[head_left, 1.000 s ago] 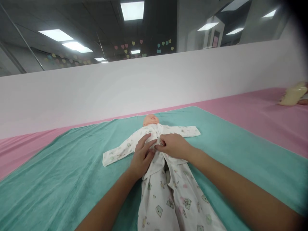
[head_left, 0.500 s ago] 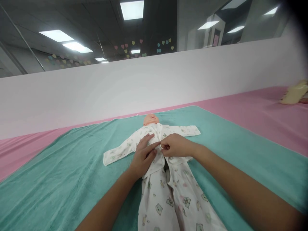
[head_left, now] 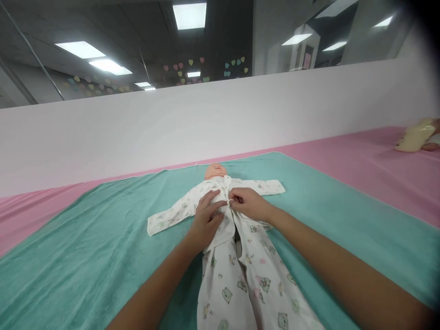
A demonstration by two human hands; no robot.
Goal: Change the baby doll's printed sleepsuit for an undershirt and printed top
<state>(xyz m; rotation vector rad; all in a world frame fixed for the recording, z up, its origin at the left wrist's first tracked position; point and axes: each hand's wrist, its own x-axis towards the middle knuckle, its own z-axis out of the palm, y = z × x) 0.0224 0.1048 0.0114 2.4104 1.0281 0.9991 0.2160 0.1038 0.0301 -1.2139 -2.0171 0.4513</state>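
A person's right hand (head_left: 249, 205) pinches the front edge of a white bear-print sleepsuit (head_left: 225, 293) at the chest of a baby doll (head_left: 216, 171), mid-frame, while the open left hand (head_left: 205, 219) lies flat on the garment just beside it, atop a teal towel (head_left: 85, 247).

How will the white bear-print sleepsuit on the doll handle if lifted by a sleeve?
The white bear-print sleepsuit looks floppy: its soft folds suggest thin fabric that drapes rather than holds shape. The outstretched sleeve lying flat probably lifts with little effort. The peach plastic doll head suggests a doll inside, likely heavier, so the suit would probably sag.
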